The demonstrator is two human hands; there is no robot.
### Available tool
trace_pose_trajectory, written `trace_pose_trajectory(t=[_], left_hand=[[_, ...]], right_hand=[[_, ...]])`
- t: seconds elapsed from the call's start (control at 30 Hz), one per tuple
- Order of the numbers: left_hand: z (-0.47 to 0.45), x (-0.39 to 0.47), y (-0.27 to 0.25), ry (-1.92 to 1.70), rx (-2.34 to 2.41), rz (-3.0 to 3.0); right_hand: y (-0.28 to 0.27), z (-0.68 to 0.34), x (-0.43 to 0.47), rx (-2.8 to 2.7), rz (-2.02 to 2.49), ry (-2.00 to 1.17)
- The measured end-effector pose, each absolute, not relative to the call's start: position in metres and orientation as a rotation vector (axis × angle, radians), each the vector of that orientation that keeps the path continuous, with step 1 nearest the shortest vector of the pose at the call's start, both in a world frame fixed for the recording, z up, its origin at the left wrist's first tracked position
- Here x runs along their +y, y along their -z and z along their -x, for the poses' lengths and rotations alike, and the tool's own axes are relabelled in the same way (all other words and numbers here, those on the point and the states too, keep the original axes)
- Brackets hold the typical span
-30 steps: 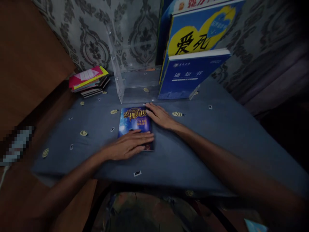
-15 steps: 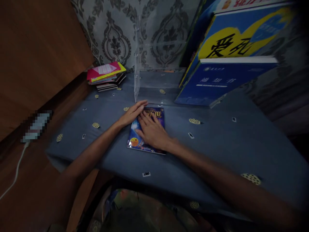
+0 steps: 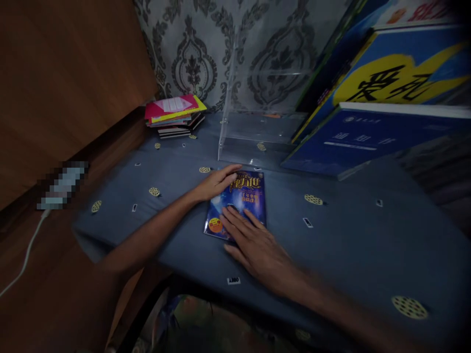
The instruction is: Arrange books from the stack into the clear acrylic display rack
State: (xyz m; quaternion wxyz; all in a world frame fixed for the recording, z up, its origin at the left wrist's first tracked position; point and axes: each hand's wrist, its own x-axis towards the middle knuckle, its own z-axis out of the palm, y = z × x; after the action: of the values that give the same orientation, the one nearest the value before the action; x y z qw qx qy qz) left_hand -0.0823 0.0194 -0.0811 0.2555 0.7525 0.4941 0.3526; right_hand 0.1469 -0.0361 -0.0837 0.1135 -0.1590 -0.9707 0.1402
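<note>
The right hand, fingers slightly spread and thumb apart, lies palm down over the near right part of a thin, glossy blue paperback with gold lettering. The paperback lies flat on a table under a grey-blue cloth with yellow oval prints, inward from the near edge. The left hand, fingers close together, lies across the paperback's far left corner; neither hand pinches anything. Beyond, toward the far edge, stands a clear plastic rack, with a blue book with white lettering and a larger blue-and-yellow book upright at its right. A stack of thin, mixed-colour books occupies the far left corner, before grey patterned fabric.
</note>
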Motion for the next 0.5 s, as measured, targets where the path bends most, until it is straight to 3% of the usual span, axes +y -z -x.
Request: trace_pose_trajectory(t=[0.27,0.5], left_hand=[[0.066,0.010,0.085,-0.732,1.702,-2.191],[0.062,0.005,0.090,-1.038,1.812,-1.928]], right_hand=[[0.096,-0.156,0.007,-2.709,0.690,-0.398],[0.130,-0.149,0.034,-2.517,0.762,-0.233]])
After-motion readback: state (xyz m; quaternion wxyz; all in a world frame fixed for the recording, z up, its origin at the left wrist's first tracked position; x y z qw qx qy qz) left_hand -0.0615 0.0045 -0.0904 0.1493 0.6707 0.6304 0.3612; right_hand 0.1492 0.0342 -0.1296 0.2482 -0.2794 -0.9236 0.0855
